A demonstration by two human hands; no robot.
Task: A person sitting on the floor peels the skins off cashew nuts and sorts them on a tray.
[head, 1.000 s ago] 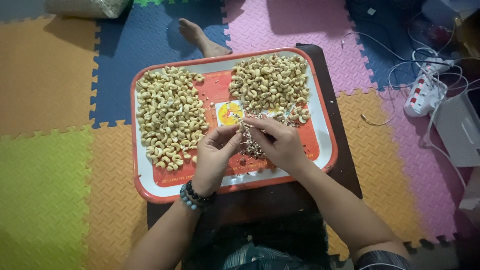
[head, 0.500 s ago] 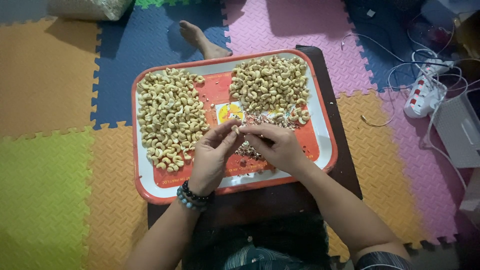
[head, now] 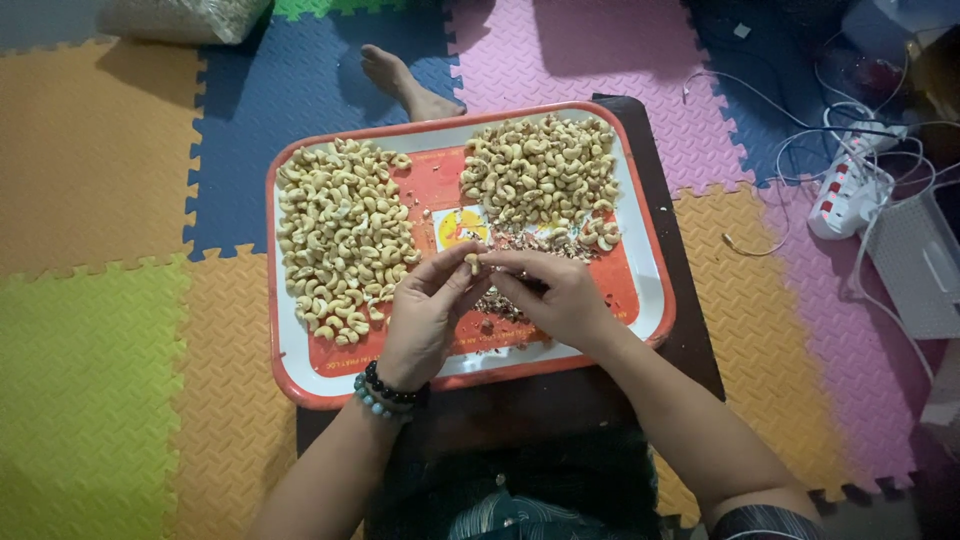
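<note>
Above red tray's yellow label, pinched cashew

The tray looks like glossy, smooth plastic; the floor mats, lower left of the frame, are matt foam with a rough embossed texture; the cashews look dull and dry.

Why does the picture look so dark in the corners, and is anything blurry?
Head view: light falls mostly on the tray and nuts, which look sharp; the top right corner by the cables sinks into shadow; the bottom edge near the lap is dim; both hands, left hand and right hand, are clear, with no glare.
</note>
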